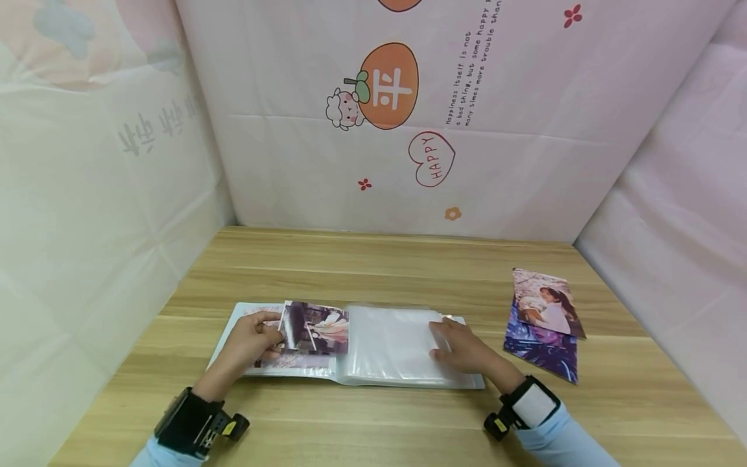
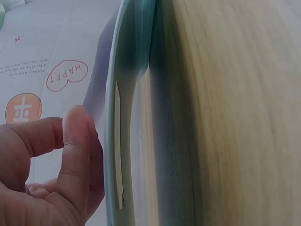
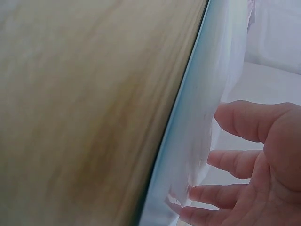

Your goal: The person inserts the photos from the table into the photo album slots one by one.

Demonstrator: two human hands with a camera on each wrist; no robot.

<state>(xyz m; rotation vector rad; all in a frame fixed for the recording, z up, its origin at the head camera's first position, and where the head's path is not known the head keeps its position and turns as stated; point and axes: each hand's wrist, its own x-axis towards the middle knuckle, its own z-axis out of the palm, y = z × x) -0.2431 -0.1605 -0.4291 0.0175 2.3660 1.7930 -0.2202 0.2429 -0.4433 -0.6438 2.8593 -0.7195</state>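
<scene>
PLACE: likely a screened-off workspace | printed cloth walls (image 1: 292,172) | wood-grain table (image 1: 362,425)

White cloth (image 1: 280,175) (cartoon-printed) backs a wood-grain table (image 1: 373,263).

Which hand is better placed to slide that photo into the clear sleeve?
Probably the left hand: it pinches the photo near the clear sleeve, while the right hand touches that sleeve.

Photo (image 1: 320,329) (dark, part pink) over left half of open album (image 1: 385,344).
</scene>
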